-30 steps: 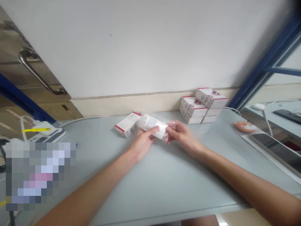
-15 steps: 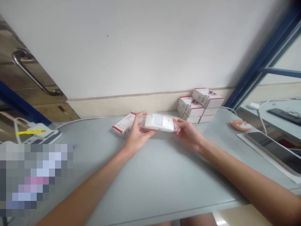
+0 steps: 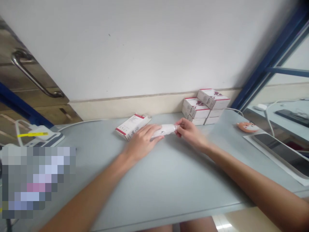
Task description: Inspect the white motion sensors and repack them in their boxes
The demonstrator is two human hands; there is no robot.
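Observation:
Between my hands, over the middle of the grey desk, is a white motion detector (image 3: 166,129) in a clear plastic bag, now seen edge-on. My left hand (image 3: 144,137) is closed around its left end, with the thumb below and the fingers over the top. At the other end, my right hand (image 3: 187,129) pinches the end of the bag between thumb and fingers. Just behind my left hand lies a white and red carton (image 3: 133,124), its far end flap seemingly raised.
Several white and red cartons (image 3: 201,108) are stacked against the wall at the back right. Further right are an orange animal-shaped item (image 3: 248,127) and a dark flat panel (image 3: 281,151) on a white sheet. A power strip (image 3: 51,139) with cables lies at the left.
The motion detector has tipped from showing its face to edge-on. My left hand has turned over its top, and my right hand has shifted slightly up to pinch the bag's end.

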